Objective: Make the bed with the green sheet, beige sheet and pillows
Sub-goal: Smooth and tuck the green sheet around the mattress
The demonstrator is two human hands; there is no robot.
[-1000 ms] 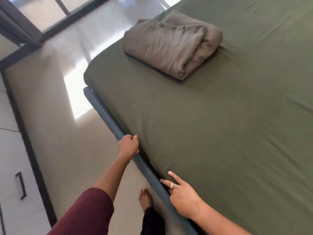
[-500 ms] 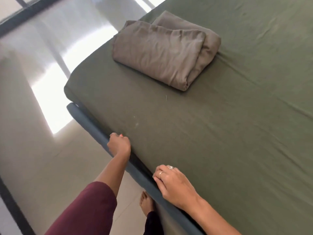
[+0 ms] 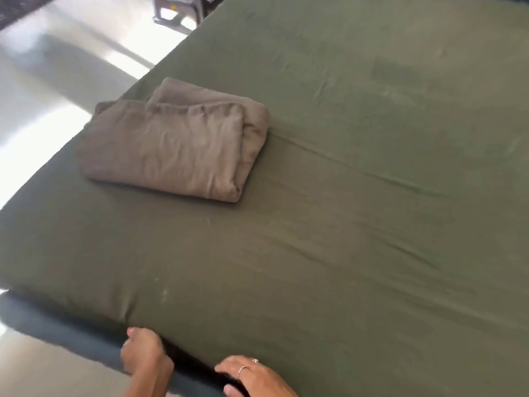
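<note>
Green sheet (image 3: 357, 224) taut, creased; beige sheet (image 3: 171, 150) folded.

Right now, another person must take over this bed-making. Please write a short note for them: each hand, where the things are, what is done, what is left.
Left hand: fingers curled at the near mattress edge; whether its grip holds cloth cannot be told.
Right hand: lies on the edge, fingertips going into the dark gap above the dark blue-grey bed frame, seemingly tucking.
Olive green fitted sheet: spread over the mattress, some creases.
Folded beige sheet: lies on the green one, near the left corner.
Pillows: not in view.
Left: finish tucking, spread beige sheet, place pillows.
</note>
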